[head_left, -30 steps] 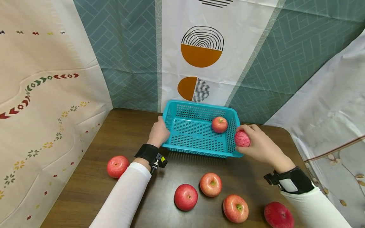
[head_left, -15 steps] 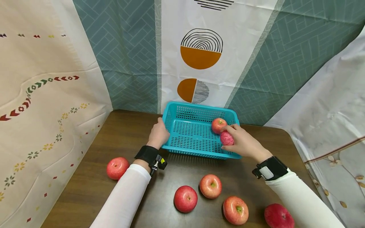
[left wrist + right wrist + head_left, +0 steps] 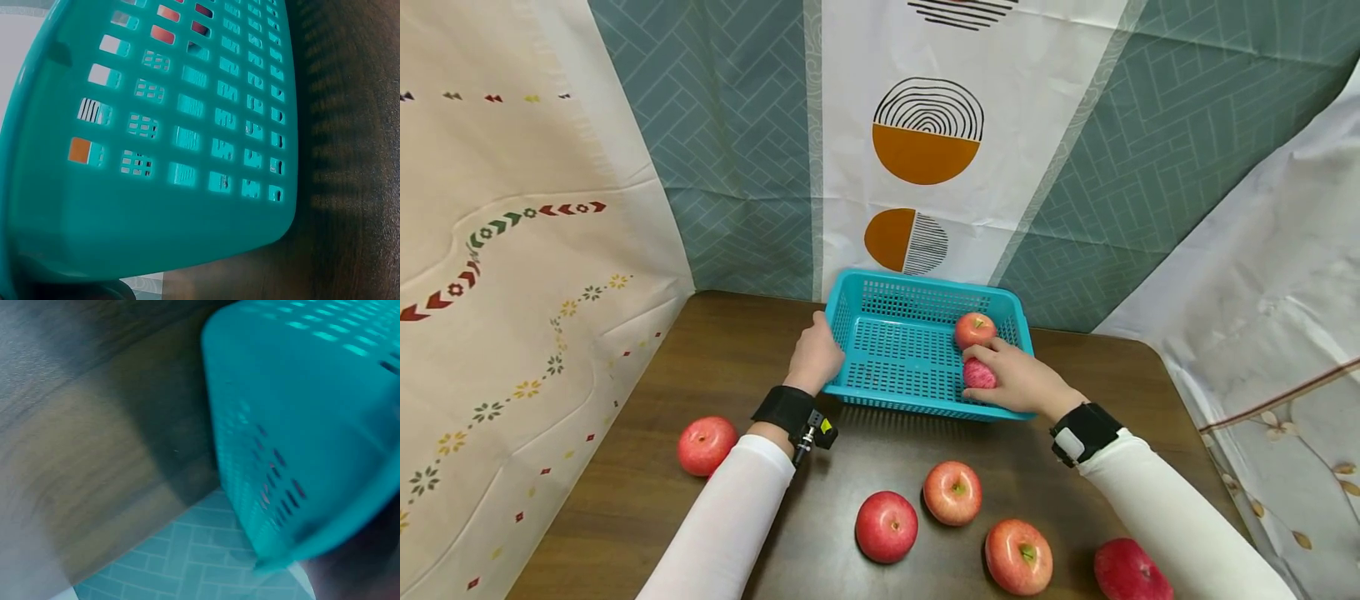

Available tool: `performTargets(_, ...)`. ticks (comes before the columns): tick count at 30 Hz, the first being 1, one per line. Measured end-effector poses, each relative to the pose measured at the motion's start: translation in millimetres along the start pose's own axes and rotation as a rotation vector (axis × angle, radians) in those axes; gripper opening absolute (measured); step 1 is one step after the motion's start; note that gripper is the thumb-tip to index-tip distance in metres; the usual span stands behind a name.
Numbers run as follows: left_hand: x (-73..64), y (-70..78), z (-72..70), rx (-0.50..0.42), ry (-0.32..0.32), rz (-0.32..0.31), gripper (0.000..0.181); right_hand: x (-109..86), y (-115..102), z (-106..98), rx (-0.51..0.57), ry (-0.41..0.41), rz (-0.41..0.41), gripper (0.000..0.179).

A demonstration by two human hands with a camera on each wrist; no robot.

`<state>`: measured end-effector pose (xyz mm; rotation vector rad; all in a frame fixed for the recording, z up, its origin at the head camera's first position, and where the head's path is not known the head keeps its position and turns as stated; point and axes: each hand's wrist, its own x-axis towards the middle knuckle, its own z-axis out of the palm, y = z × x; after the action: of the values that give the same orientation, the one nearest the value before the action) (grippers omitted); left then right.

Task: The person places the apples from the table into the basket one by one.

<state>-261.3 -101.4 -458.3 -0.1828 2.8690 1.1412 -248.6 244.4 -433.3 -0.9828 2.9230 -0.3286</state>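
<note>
We see the right hand (image 3: 1018,379) curled round a streaked apple (image 3: 979,374), low inside the blue basket (image 3: 887,400) near its right end, just beside a paler apple (image 3: 973,327). Because the hand blocks the sightline and the right wrist view is blurred, we cannot tell whether the held fruit touches the floor of the basket. If it is clear of that floor, letting go early would probably drop it, and a bruise or a roll into its neighbour could follow.

The left hand (image 3: 816,354) grips the basket's left end. We judge that hold to be the main guard against sliding: should it loosen while the right wrist leans on the near right corner, the basket could skid or tip on the table (image 3: 737,333). The right wristband (image 3: 1084,433) lies close outside that corner, so a low withdrawal might catch the rim and drag it.

We would also watch the sleeves. The left sleeve (image 3: 730,521) lies against one apple (image 3: 706,446) in the head view, and the right sleeve (image 3: 1172,500) runs close to a dark red apple (image 3: 1129,570). A careless elbow could set either rolling, the dark red one perhaps toward the near edge, since round fruit has nothing there to stop it.
</note>
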Motion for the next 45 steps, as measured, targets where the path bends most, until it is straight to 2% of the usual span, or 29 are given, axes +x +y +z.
performTargets(6, 0.3, -0.5, 2.3, -0.009, 0.009, 0.015, 0.056, 3.3, 5.2, 11.7, -0.093, -0.054, -0.023, 0.06)
performTargets(14, -0.5, 0.4, 4.1, -0.014, 0.003, 0.015, 0.059, 5.1, 8.3, 23.9, -0.167, -0.085, -0.006, 0.053)
performTargets(19, -1.1, -0.6, 3.3, -0.012, 0.009, 0.016, 0.056, 5.9, 8.7, 25.8, -0.198, -0.103, -0.002, 0.056)
performTargets(37, 1.3, -2.4, 2.2, -0.002, 0.011, 0.021, 0.056, 10.8, 9.1, 26.6, -0.199, -0.134, -0.001, 0.057)
performTargets(45, 1.6, -2.4, 2.5, 0.006, 0.005, 0.002, 0.055, 11.2, 10.2, 27.3, -0.206, -0.151, -0.042, 0.056)
